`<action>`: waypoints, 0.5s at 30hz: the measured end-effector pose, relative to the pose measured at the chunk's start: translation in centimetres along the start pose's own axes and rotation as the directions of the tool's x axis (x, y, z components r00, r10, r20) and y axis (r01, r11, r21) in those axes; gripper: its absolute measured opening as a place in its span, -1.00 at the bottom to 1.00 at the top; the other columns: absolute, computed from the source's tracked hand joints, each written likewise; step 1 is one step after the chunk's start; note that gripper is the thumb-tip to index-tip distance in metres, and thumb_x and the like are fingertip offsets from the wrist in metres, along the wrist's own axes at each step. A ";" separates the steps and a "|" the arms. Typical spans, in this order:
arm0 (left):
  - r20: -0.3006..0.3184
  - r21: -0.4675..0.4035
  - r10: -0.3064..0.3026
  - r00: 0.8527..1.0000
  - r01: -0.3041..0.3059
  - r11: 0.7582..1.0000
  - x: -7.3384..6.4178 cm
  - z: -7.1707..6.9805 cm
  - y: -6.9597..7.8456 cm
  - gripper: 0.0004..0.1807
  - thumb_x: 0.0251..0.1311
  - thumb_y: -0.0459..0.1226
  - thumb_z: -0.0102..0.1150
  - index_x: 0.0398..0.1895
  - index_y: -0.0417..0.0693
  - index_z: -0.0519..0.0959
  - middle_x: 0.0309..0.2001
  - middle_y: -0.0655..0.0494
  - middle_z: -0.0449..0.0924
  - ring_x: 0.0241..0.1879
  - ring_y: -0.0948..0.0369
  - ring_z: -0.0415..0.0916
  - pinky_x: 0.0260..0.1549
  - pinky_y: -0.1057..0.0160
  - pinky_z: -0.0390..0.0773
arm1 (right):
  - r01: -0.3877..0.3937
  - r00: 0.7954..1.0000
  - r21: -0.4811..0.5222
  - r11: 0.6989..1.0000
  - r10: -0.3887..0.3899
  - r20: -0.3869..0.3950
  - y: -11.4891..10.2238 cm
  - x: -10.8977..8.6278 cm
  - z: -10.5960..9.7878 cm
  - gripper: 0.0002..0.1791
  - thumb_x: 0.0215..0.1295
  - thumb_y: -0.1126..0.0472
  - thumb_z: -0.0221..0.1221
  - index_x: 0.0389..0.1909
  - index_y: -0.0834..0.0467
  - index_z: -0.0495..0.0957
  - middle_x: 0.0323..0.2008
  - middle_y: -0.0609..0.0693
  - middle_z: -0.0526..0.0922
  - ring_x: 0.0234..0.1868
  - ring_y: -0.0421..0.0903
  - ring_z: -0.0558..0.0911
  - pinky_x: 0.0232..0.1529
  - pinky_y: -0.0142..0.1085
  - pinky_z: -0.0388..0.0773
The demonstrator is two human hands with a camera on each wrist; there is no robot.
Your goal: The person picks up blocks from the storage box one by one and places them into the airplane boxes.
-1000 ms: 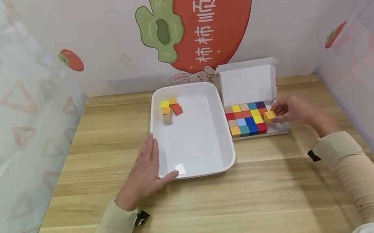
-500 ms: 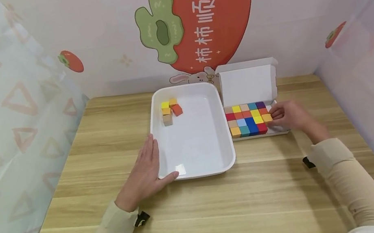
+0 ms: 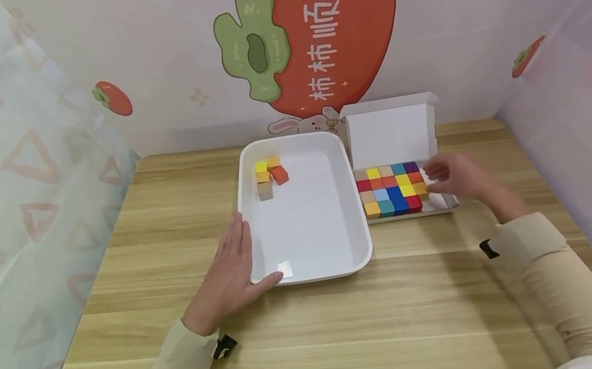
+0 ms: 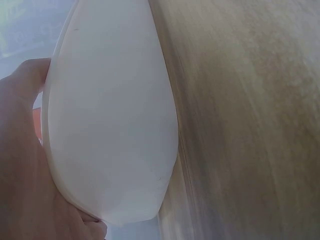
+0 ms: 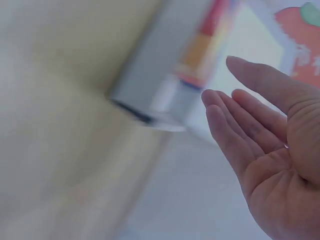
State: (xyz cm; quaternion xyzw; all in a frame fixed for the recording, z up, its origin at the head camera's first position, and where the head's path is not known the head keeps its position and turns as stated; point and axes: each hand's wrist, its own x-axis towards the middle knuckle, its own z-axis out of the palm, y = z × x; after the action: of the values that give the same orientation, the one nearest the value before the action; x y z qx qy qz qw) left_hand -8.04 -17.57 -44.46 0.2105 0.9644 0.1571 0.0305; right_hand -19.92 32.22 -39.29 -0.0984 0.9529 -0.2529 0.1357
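My left hand (image 3: pixel 225 271) rests along the left front corner of the white tray (image 3: pixel 362 225), its fingers straight and the thumb over the front rim. In the left wrist view that hand (image 4: pixel 25 155) lies against the rim of the tray (image 4: pixel 110 115). My right hand (image 3: pixel 459 175) is just over the right end of the white cardboard box (image 3: pixel 440 202). The right wrist view shows this hand (image 5: pixel 265 135) with nothing between thumb and fingers. An orange-yellow cube (image 3: pixel 420 189) sits at the right end of a row of coloured cubes (image 3: pixel 396 196) in the box, beside the fingertips.
Several cubes lie in the tray's far left corner, among them a red cube (image 3: pixel 279 175) and a plain wood cube (image 3: pixel 265 191). The box lid (image 3: pixel 392 134) stands up at the back. A wooden table (image 3: pixel 324 349) carries everything, with walls behind and at both sides.
My right hand has brought the orange-yellow cube left and down into the box, then let it go and drawn back slightly. The left hand and tray stay where they were.
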 end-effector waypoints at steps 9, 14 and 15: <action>0.003 -0.007 -0.007 1.000 0.007 1.000 -0.1 0.1 0.0 0.34 0.32 0.41 0.08 0.69 -0.38 -0.29 0.73 -0.25 -0.51 0.74 -0.12 -0.40 0.68 -0.18 -0.04 | 0.108 0.994 -0.071 0.992 -0.108 0.007 -7.1 1.2 -1.5 -0.45 0.38 0.18 0.41 0.33 0.25 0.58 0.24 0.31 0.68 0.24 0.29 0.68 0.21 0.12 0.69; 0.010 -0.006 -0.008 1.000 0.008 1.000 -0.1 0.0 -0.1 0.34 0.33 0.42 0.07 0.69 -0.37 -0.30 0.73 -0.24 -0.51 0.74 -0.11 -0.41 0.68 -0.17 -0.05 | 0.201 0.979 -0.081 0.976 -0.201 0.004 -11.0 2.5 -1.1 -0.45 0.34 0.18 0.44 0.32 0.19 0.61 0.27 0.24 0.69 0.26 0.22 0.70 0.18 0.05 0.71; 0.009 -0.005 -0.007 1.000 0.007 1.000 -0.1 0.0 -0.1 0.34 0.33 0.42 0.07 0.69 -0.37 -0.30 0.73 -0.24 -0.51 0.74 -0.12 -0.40 0.68 -0.17 -0.05 | 0.220 0.976 -0.076 0.973 -0.220 0.003 -11.6 2.8 -0.9 -0.45 0.33 0.18 0.45 0.32 0.18 0.61 0.27 0.23 0.69 0.26 0.21 0.70 0.18 0.04 0.71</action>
State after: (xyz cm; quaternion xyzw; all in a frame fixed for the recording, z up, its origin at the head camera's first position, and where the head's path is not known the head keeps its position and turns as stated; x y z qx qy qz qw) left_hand -7.99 -17.65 -44.52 0.2078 0.9646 0.1585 0.0361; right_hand -21.42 22.00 -33.22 -0.2076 0.9454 -0.2303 0.1004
